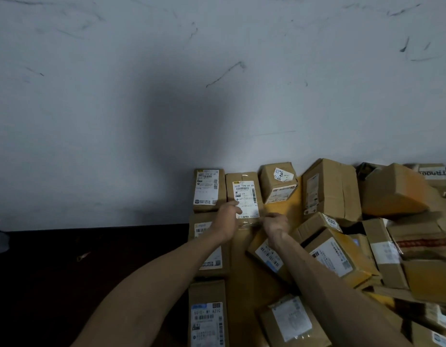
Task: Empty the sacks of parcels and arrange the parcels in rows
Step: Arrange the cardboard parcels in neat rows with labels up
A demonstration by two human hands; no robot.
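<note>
Brown cardboard parcel is lying lengthwise toward the wall, just ahead; my left hand and right hand are gripping its near corners.

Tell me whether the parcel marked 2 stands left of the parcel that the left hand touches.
No: the parcel marked 2 stands to the right of the labelled parcel that the left hand touches.

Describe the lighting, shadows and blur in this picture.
Head view: dim, bluish light; a broad soft shadow falls on the wall; the floor is near black; parcels at the right edge smear with blur; the label on the held parcel is partly legible.
</note>
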